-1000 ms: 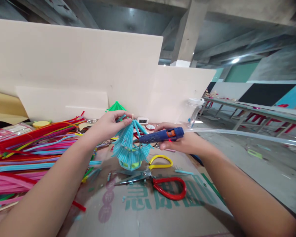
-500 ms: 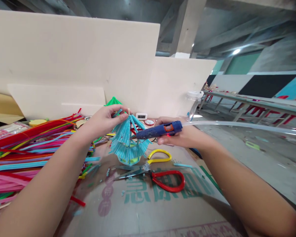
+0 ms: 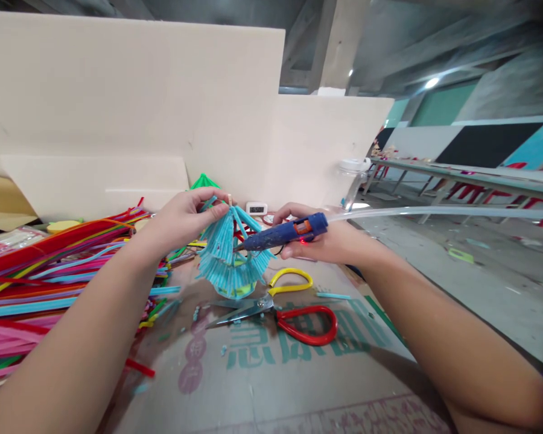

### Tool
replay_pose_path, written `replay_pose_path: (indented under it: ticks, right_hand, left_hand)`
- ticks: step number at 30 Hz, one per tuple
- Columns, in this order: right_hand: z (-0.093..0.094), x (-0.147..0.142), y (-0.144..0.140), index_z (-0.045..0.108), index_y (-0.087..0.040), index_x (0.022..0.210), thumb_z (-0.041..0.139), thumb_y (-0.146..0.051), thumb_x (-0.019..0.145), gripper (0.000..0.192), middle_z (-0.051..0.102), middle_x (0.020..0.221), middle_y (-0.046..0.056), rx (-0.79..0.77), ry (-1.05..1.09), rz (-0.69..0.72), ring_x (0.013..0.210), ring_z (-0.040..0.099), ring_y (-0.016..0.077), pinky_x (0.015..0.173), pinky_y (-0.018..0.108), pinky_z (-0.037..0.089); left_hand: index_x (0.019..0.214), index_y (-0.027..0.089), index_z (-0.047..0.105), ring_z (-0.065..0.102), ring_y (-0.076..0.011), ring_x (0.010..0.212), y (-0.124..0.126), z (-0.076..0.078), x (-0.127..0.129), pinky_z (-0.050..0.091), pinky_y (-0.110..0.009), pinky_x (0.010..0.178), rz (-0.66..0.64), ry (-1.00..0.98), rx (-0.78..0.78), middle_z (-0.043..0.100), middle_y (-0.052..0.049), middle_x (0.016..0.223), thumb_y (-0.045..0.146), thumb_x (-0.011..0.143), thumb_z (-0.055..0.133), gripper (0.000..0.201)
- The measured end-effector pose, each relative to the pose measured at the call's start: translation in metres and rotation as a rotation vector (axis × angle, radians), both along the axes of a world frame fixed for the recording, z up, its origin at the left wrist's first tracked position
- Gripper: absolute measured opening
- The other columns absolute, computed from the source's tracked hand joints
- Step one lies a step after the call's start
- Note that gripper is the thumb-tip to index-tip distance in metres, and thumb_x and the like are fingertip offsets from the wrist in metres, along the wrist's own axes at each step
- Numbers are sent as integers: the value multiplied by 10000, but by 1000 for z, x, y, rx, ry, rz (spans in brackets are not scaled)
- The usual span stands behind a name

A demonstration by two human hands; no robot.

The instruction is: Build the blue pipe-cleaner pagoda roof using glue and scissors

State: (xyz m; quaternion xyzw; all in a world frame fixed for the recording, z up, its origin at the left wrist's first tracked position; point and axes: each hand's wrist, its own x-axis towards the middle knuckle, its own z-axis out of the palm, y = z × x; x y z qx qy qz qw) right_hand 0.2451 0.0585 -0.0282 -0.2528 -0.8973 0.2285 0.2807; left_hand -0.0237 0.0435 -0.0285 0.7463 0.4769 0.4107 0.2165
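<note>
My left hand (image 3: 185,217) pinches the top of a small tiered ornament made of light-blue pipe cleaners (image 3: 228,262), holding it upright just above the cardboard. My right hand (image 3: 330,241) grips a blue hot-glue gun (image 3: 287,232) with an orange trigger and a lit red light. Its nozzle points left and touches the ornament's right side near the top. A long clear glue stick (image 3: 434,212) sticks out of the gun's back toward the right.
Yellow-handled and red-handled scissors (image 3: 294,313) lie on the printed cardboard sheet (image 3: 262,374) below the ornament. A big pile of coloured pipe cleaners (image 3: 40,271) fills the left. Beige boards (image 3: 140,108) stand behind, with a small digital clock (image 3: 256,208) and a plastic jar (image 3: 353,181).
The glue gun's nozzle has moved left and tilted down onto the ornament's side. My left hand keeps its hold on the top. The view has shifted slightly.
</note>
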Motion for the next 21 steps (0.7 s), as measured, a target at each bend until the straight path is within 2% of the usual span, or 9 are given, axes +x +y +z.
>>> replay_pose_path:
  ticks: [5,21]
  right_hand:
    - [2,0,-2,566,-208,1032,760,-426,737,415,666,904,11,35,-20,-28,739,603,141,622,239,446]
    - [1,1,-1,576,-202,1043,773,-428,714,445,692,919,23,-22,-7,-37,770,633,163,657,255,472]
  left_hand:
    - [987,211,650,521,-149,598,-1,1,2,401,-243,569,14,3,-3,562,13,624,530,810,591,370]
    - [1014,214,655,526,-152,604,2,-2,-1,399,-242,571,7,12,1,579,12,633,537,812,587,388]
